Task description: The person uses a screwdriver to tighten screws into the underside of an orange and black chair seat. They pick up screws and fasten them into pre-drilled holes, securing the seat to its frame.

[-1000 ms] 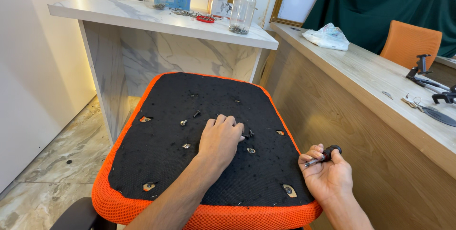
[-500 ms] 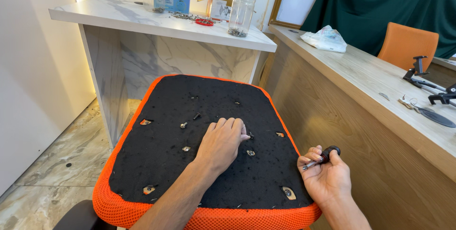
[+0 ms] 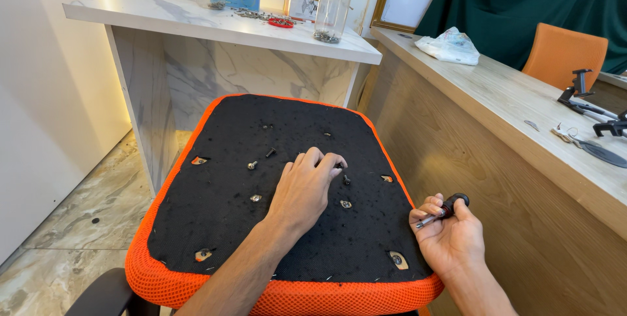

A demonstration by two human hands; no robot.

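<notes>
An upturned chair seat (image 3: 215, 205) lies in front of me, black fabric underside with an orange mesh rim. My left hand (image 3: 305, 185) rests on its middle, fingertips curled at a small bolt (image 3: 346, 179). Two loose bolts (image 3: 252, 165) lie to the left of that hand, and several screw holes (image 3: 345, 204) dot the fabric. My right hand (image 3: 447, 234) hovers off the seat's right edge, shut on a small screwdriver (image 3: 444, 209) with a black handle.
A marble-topped counter (image 3: 163, 15) stands behind the seat with a clear jar (image 3: 332, 9), boxes and scattered screws. A wooden desk (image 3: 496, 100) runs along the right, holding a white bag (image 3: 450, 45) and tools (image 3: 588, 104). An orange chair (image 3: 565, 55) is at the back right.
My left hand's fingers have curled in over the bolt near the seat's middle. The right hand with the screwdriver has barely moved.
</notes>
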